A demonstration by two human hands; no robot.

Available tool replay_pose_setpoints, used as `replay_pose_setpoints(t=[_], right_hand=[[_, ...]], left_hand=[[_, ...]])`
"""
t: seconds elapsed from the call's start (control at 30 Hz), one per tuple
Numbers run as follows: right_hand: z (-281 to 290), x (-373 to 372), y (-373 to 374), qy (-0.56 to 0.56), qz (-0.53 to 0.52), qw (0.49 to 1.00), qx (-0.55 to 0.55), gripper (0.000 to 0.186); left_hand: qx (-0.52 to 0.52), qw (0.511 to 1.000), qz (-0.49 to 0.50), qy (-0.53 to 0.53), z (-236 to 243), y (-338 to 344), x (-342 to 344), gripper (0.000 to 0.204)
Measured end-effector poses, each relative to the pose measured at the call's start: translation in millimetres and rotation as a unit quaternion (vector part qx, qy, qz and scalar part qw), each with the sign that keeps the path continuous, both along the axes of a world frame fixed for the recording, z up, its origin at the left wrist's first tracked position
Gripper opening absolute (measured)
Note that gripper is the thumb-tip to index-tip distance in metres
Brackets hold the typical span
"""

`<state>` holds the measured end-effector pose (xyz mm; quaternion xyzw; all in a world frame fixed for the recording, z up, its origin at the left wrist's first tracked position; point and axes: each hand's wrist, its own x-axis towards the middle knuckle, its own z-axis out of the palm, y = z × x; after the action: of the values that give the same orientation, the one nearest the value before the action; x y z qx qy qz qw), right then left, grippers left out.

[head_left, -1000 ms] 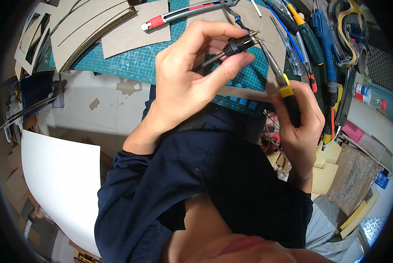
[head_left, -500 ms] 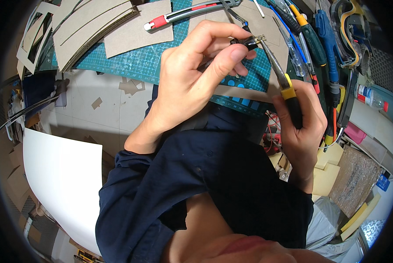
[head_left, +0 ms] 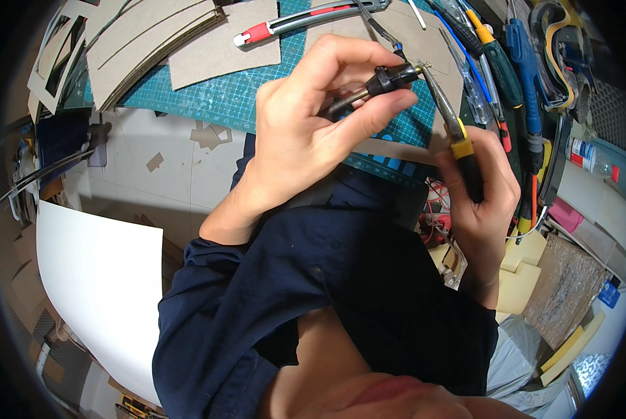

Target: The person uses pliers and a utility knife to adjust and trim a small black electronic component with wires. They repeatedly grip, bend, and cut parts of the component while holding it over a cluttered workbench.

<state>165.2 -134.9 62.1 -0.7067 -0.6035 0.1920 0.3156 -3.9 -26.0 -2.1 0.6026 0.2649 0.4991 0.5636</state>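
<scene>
My left hand (head_left: 299, 133) is closed on a small black cylindrical fitting (head_left: 390, 79) with a metal shaft pointing down-left and small brass-coloured parts at its upper-right end. My right hand (head_left: 488, 185) grips long-nose pliers (head_left: 463, 144) with black and yellow handles; their jaw tips reach the brass end of the fitting, though whether they clamp it is too small to tell. A dark cord (head_left: 374, 24) with a blue band lies just behind the fitting. Beneath both hands are a teal cutting mat (head_left: 225, 105) and cardboard.
Stacked cardboard strips (head_left: 142, 42) sit upper-left, beside a red-and-silver utility knife (head_left: 285, 25). Several screwdrivers (head_left: 495, 63), a glue gun (head_left: 524, 84), goggles (head_left: 552, 56) and a bottle (head_left: 592, 159) crowd the right. A white sheet (head_left: 100, 286) lies lower-left; red wires (head_left: 435, 209) show below the mat.
The fitting and both hands have shifted slightly right. My left fingers and thumb turned over the fitting half a second ago, and now it shows again between them, with the pliers still at its end.
</scene>
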Motion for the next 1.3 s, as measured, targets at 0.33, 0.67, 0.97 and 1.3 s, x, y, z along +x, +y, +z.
replay_pose_setpoints(t=[0.33, 0.67, 0.97, 1.3], right_hand=[[6, 17, 0, -0.078, 0.014, 0.997, -0.003, 0.018], [-2, 31, 9, -0.220, -0.023, 0.975, 0.010, 0.030], [-12, 24, 27, -0.323, 0.024, 0.946, 0.036, 0.026], [-15, -2, 62, 0.139, 0.053, 0.986, 0.073, 0.013]], left_hand=[[0.121, 0.990, 0.002, 0.072, 2, 4, -1, 0.035], [0.135, 0.986, 0.048, 0.080, 1, 5, -3, 0.038], [0.149, 0.981, 0.052, 0.108, -1, 5, -5, 0.039], [0.116, 0.988, 0.094, 0.037, -3, 3, 3, 0.031]])
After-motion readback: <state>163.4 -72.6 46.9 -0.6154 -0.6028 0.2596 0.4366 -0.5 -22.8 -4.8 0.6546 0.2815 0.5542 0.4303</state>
